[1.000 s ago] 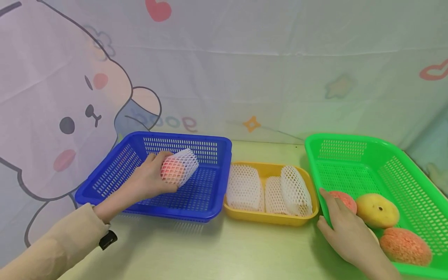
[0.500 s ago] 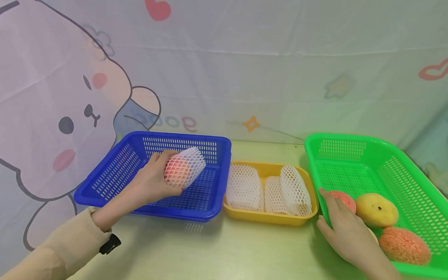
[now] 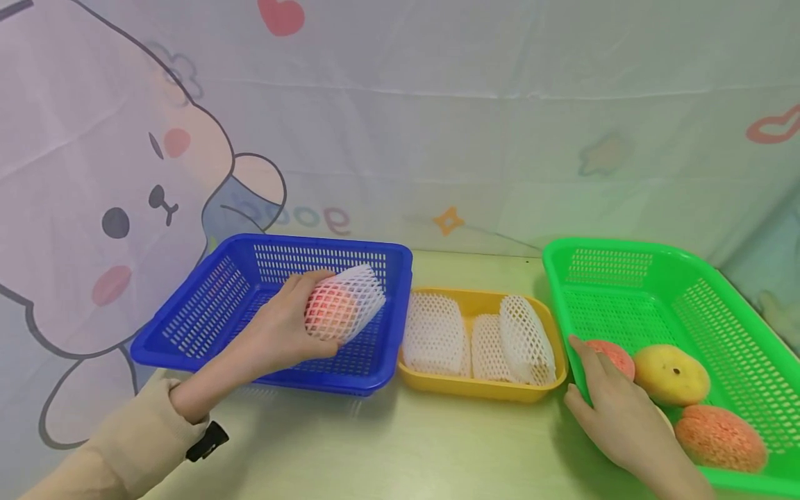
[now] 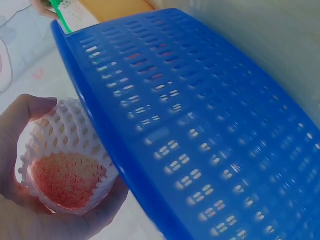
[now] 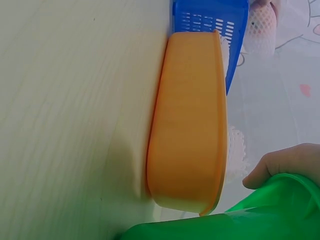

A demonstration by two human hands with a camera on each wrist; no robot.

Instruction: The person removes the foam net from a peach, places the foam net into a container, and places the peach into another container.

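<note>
In the head view my left hand (image 3: 284,323) holds a red-and-yellow fruit (image 3: 331,311) over the blue basket (image 3: 250,378). A white foam net (image 4: 62,127) wraps the fruit, its loose end pointing right. The left wrist view has thumb and fingers curled around the netted fruit, beside the basket's rim. My right hand (image 3: 625,413) grips the left rim of the green basket (image 3: 650,312), thumb outside and fingers over the inner side. Close to those fingers lie a red fruit (image 3: 615,360), a yellow fruit (image 3: 671,375) and a reddish-orange fruit (image 3: 720,437); another is mostly hidden by the hand.
Between the two baskets stands a yellow tray (image 3: 481,387) with several white foam nets (image 3: 435,337) in it. All three containers rest on a pale table (image 3: 387,444). A printed cloth (image 3: 475,139) hangs behind them.
My left hand has shifted to the right over the blue basket, carrying the netted fruit with it. The right hand stays on the green basket's rim.
</note>
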